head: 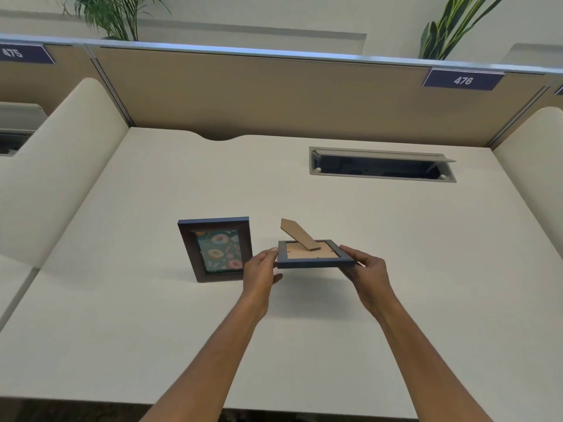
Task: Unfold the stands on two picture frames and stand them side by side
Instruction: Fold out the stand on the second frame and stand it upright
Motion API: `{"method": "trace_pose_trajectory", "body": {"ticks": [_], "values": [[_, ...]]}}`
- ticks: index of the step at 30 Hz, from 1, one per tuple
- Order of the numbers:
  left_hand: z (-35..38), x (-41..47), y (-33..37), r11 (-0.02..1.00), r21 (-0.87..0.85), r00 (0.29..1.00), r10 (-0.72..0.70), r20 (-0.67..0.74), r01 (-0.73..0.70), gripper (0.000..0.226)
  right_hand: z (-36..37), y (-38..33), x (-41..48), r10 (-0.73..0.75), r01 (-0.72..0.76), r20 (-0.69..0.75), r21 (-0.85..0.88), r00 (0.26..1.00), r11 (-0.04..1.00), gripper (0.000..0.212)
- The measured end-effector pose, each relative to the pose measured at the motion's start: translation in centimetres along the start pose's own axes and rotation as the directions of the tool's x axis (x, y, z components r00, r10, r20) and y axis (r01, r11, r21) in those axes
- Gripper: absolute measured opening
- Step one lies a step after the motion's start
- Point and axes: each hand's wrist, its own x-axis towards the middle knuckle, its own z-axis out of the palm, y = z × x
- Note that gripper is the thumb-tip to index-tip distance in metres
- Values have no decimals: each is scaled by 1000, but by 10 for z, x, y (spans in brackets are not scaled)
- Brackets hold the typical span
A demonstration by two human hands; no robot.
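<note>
Two rectangular dark-edged picture frames, one standing, one held.

Left hand [262, 271] and right hand [367, 271] pinch the side edges of the blue frame [315, 262], flat, back up, above the smooth desk [152, 330]; its cardboard stand [300, 234] juts up and away. Just left of the left hand, the doughnut-print frame [217, 248] stands upright, long axis vertical.
</note>
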Motion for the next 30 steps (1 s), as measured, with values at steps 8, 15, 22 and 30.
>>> {"method": "trace_pose_trajectory", "body": {"ticks": [8, 15, 22, 30], "values": [[9, -5, -8, 997, 73, 1000, 15, 25, -16, 28, 10, 3, 1, -191, 177, -14, -310, 982, 934, 14], [10, -3, -9, 988, 148, 999, 26, 33, -31, 49, 12, 9, 8, -228, 202, -35, -353, 973, 914, 19], [16, -4, -1, 970, 230, 997, 81, -16, -75, 38, 19, 7, 17, -211, 173, -75, -349, 975, 921, 19], [20, 6, 2, 960, 276, 995, 71, -63, -51, 44, 23, 4, 29, -207, 157, -100, -373, 973, 915, 29]]}}
